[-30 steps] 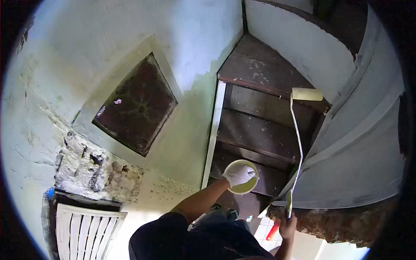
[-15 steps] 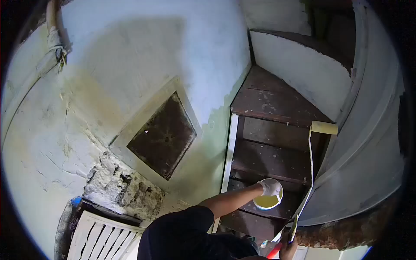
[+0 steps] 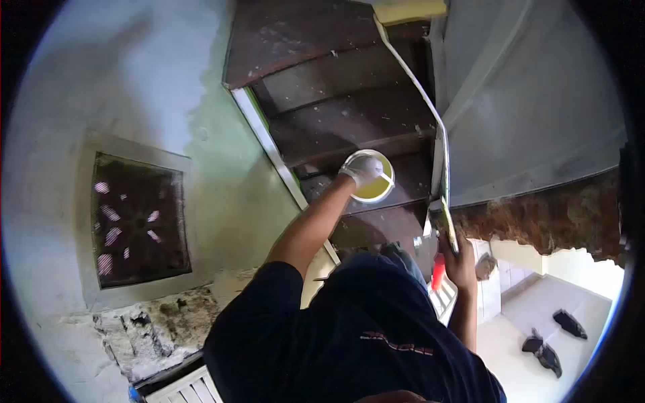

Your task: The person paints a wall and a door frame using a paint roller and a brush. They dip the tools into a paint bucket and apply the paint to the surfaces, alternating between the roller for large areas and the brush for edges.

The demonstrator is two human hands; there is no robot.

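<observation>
My left hand point(image 3: 363, 169), in a white glove, is closed at the top of a white bucket point(image 3: 385, 196) and appears to grip its handle; the fingers are partly hidden. Yellowish liquid lies inside the bucket, which is over the dark stair treads. A long paint roller point(image 3: 440, 131) is held in my bare right hand point(image 3: 460, 262), the fingers wrapped round the lower end of its pole. The pole runs up along the right side of the stairs. Its pale yellow roller sleeve point(image 3: 411, 11) is at the top edge of the view.
Dark, paint-spotted stairs point(image 3: 336, 127) climb ahead between a patchy wall point(image 3: 228, 195) on the left and a curved grey wall point(image 3: 537, 134) on the right. A grated vent point(image 3: 138, 221) is set in the left wall. Dark footwear point(image 3: 545, 354) lies on the pale floor below.
The view has tilted down and turned, so the bucket, stairs and roller sit higher and further left. More of my body and the floor shows. Both hands keep their holds.
</observation>
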